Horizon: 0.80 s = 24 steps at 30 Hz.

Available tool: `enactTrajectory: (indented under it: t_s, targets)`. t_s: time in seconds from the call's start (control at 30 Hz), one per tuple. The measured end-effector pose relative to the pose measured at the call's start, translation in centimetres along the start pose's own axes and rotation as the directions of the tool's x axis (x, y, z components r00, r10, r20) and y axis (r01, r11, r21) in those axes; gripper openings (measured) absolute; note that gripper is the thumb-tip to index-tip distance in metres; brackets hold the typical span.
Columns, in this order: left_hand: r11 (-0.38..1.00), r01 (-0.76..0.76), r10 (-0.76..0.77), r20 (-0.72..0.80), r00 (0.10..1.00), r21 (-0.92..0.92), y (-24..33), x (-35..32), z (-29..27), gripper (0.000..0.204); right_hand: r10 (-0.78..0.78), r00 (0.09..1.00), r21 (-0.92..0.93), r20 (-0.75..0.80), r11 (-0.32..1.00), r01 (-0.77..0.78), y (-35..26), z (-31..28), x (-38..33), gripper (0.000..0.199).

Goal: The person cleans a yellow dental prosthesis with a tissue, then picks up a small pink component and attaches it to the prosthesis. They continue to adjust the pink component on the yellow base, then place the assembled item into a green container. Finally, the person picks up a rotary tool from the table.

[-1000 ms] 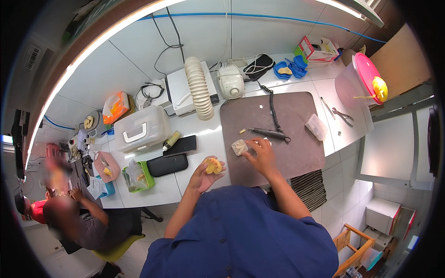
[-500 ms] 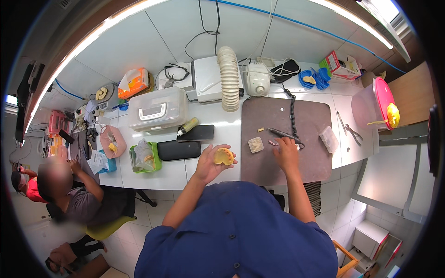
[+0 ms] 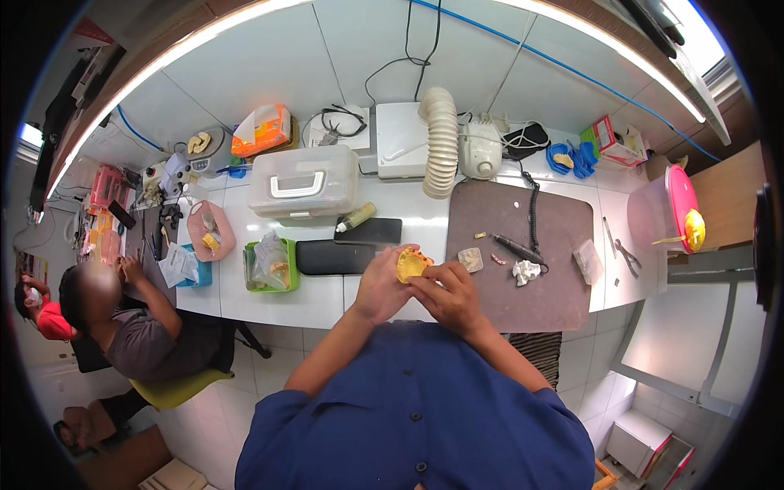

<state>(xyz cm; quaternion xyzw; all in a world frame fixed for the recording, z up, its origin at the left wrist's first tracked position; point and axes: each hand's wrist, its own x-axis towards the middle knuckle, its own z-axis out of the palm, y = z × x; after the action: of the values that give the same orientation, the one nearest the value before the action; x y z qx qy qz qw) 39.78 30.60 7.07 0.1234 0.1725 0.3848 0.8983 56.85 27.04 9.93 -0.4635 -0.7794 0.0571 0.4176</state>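
Observation:
I hold a yellow dental cast point(image 3: 411, 264) above the front edge of the white bench. My left hand point(image 3: 380, 286) grips it from the left. My right hand point(image 3: 448, 294) meets it from the right, fingertips on the cast. On the brown mat point(image 3: 555, 237) just beyond lie a pale cast piece point(image 3: 470, 259), a dark handpiece point(image 3: 516, 248) with its coiled cord, and a crumpled white wad point(image 3: 524, 272).
A black case point(image 3: 335, 256) and a green tray point(image 3: 271, 265) lie left of my hands. A clear plastic box point(image 3: 304, 180), a ribbed hose point(image 3: 442, 141) and a white machine point(image 3: 400, 139) stand behind. A seated person point(image 3: 135, 327) works at the left. A pink lid point(image 3: 681, 200) is at right.
My right hand has left the brown mat and come to the yellow cast in my left hand. The view has shifted, so the bench sits more centred.

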Motion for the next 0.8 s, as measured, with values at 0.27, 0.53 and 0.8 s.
enactTrajectory:
  t_s: [0.27,0.53,0.8]
  targets:
    - [0.996,-0.062,0.061,-0.010,0.998,-0.058,0.6,-0.9,0.7,0.043,-0.076,0.997,-0.029,-0.005,0.997,0.076,-1.0,1.2,0.9,0.026]
    - [0.993,-0.110,0.109,-0.042,0.993,-0.032,0.4,-1.6,-0.2,0.045,-0.149,0.978,0.022,0.148,0.989,0.148,-0.9,1.7,2.0,0.029]
    - [0.987,-0.140,0.135,-0.069,0.988,-0.082,0.8,-1.4,-0.1,0.043,-0.189,0.956,0.052,0.226,0.982,0.182,-0.8,2.1,2.7,0.025]
